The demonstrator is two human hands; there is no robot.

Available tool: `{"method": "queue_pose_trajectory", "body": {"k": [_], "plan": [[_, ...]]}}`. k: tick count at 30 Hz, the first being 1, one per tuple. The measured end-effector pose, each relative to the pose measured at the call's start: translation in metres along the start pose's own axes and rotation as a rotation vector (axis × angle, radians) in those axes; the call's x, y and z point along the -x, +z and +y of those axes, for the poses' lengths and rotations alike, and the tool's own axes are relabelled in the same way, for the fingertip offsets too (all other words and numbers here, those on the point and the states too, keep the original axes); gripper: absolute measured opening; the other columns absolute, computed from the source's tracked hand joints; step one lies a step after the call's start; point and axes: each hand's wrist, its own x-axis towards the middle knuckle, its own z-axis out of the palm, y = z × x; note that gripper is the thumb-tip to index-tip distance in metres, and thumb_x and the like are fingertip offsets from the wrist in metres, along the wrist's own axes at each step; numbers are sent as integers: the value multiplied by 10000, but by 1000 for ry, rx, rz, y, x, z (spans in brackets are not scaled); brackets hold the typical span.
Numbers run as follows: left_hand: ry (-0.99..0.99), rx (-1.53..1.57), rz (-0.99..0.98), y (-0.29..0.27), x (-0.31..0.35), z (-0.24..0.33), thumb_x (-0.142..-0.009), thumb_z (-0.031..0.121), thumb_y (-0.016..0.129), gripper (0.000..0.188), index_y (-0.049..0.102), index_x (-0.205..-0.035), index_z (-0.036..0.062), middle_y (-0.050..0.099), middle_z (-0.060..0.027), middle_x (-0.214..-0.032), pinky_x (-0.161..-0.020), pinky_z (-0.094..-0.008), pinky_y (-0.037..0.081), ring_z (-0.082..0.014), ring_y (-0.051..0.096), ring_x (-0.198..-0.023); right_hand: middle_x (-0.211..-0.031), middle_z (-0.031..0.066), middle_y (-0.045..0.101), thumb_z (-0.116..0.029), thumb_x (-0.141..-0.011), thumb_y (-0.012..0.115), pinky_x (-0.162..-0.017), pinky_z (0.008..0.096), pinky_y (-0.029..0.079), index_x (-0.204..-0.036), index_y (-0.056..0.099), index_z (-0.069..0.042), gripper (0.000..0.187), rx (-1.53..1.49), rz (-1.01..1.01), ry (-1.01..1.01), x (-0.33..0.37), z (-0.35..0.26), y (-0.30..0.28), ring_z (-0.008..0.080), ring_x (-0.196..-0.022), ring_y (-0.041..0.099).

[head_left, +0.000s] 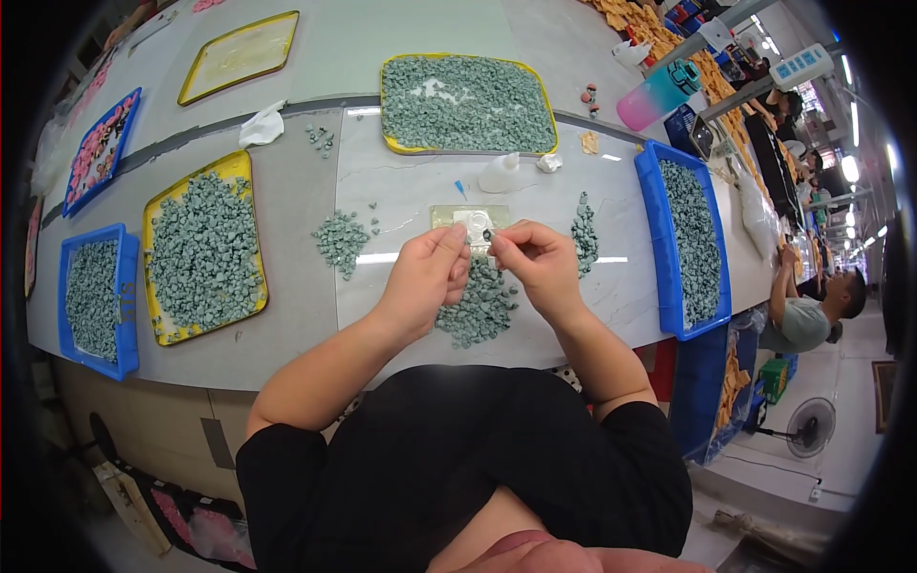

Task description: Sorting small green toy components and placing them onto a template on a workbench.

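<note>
My left hand [432,272] is closed in a pinch at the middle of the table, thumb against the curled fingers; what it holds, if anything, is hidden. Facing it, my right hand [543,265] pinches a small dark green piece [487,235] between thumb and forefinger. Both hands are over the near part of a pale greenish pad [441,216], which has a whitish patch on it. Just below the hands lies a heap of small grey-green pieces [478,320]. A smaller heap [341,239] is left of my left hand, and a narrow one [585,234] right of my right hand.
Beyond the pad are a white squeeze bottle [500,174] and a blue tapered tip [460,188]. Yellow-rimmed trays [470,151] [151,277] and blue bins [650,220] [124,286] hold similar pieces. A pink-turquoise bottle [657,95] stands far right. Another person [812,310] sits at right.
</note>
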Motion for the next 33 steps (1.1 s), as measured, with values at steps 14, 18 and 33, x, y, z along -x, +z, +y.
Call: {"method": "queue_pose_trajectory", "body": {"k": [14, 18, 33], "plan": [[-6, -1, -22, 0, 5, 0, -950, 270, 441, 250, 456, -791, 77, 381, 35, -581, -391, -180, 217, -37, 291, -464, -760, 93, 598, 93, -612, 690, -545, 276, 452, -864, 632, 36, 265, 679, 25, -947, -3, 0, 14, 203, -632, 562], [152, -125, 18, 3, 8, -7, -954, 251, 437, 232, 449, -798, 79, 377, 36, -581, -412, -181, 236, -31, 298, -479, -757, 107, 589, 92, -597, 699, -553, 289, 457, -866, 625, 44, 283, 656, 33, -1017, -1, 3, 19, 219, -637, 562], [195, -825, 70, -1, 5, -13, -902, 305, 516, 374, 533, -721, -22, 522, -67, -584, -522, -303, 389, -130, 464, -540, -837, 106, 635, -6, -783, 620, -650, 262, 474, -941, 637, 20, 161, 487, -85, -319, -21, -11, -37, 203, -710, 611]]}}
